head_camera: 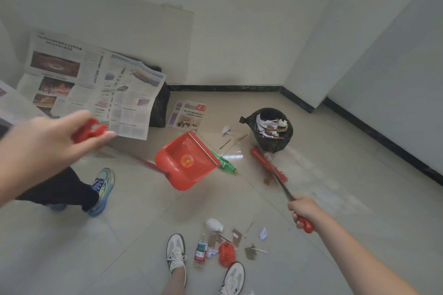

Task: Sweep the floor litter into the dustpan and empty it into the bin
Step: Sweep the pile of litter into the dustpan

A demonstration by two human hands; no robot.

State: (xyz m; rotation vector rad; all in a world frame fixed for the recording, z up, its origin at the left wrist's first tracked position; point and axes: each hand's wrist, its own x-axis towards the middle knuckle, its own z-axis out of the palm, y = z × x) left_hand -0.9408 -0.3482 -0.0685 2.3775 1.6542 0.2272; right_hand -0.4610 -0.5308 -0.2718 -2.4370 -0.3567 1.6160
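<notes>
My left hand (50, 143) grips the red handle top of the long-handled red dustpan (187, 163), whose empty pan hangs tilted above the floor. My right hand (303, 211) grips the red end of the broom handle; the red broom head (268, 163) sits on the tiles beside the bin (272, 129). The bin is lined with a black bag and holds paper scraps. A green bottle (225, 165) lies under the pan's far edge. A litter pile (225, 244) of a clear bottle, red bag, white wad and card scraps lies between my shoes.
Another person's leg and blue shoe (100, 189) stand at the left. Newspaper (96, 88) covers a black bag against the wall, another sheet (187, 115) lies on the floor. Small scraps (226, 130) lie near the bin. Walls with dark skirting close the corner behind.
</notes>
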